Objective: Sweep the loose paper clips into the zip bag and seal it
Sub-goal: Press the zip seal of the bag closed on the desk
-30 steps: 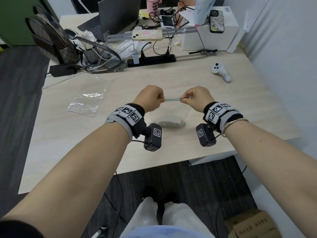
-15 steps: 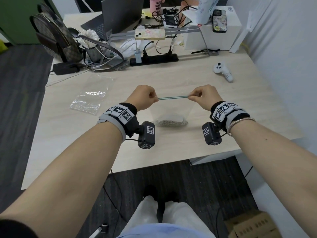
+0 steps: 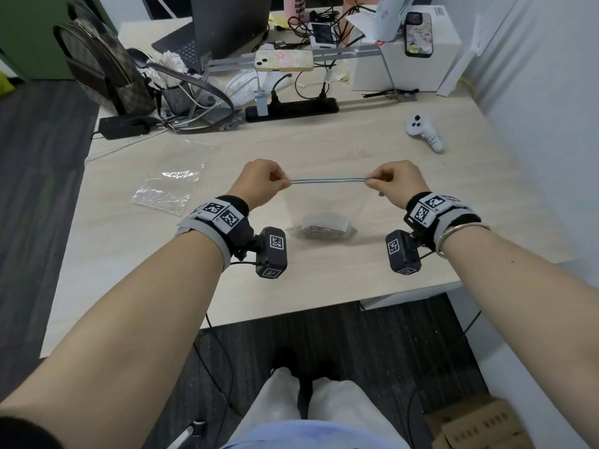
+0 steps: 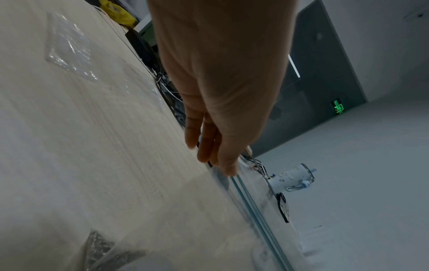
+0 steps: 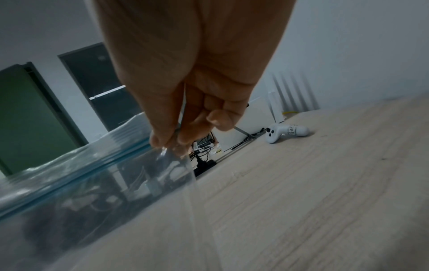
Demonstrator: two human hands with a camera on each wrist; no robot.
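Observation:
A clear zip bag hangs upright above the light wood desk, its blue-green zip strip stretched level between my hands. My left hand pinches the strip's left end, and my right hand pinches its right end. A heap of silver paper clips fills the bag's bottom, which rests on the desk. In the left wrist view my left hand holds the zip strip. In the right wrist view my right hand pinches the bag's corner.
A second clear plastic bag lies flat on the desk at left. A white controller sits at right. Behind are a black power strip, a phone on a stand, a laptop, a white box and a patterned handbag.
My hands have moved apart along the zip strip, the left one leftward and the right one rightward, so a longer stretch of strip shows between them.

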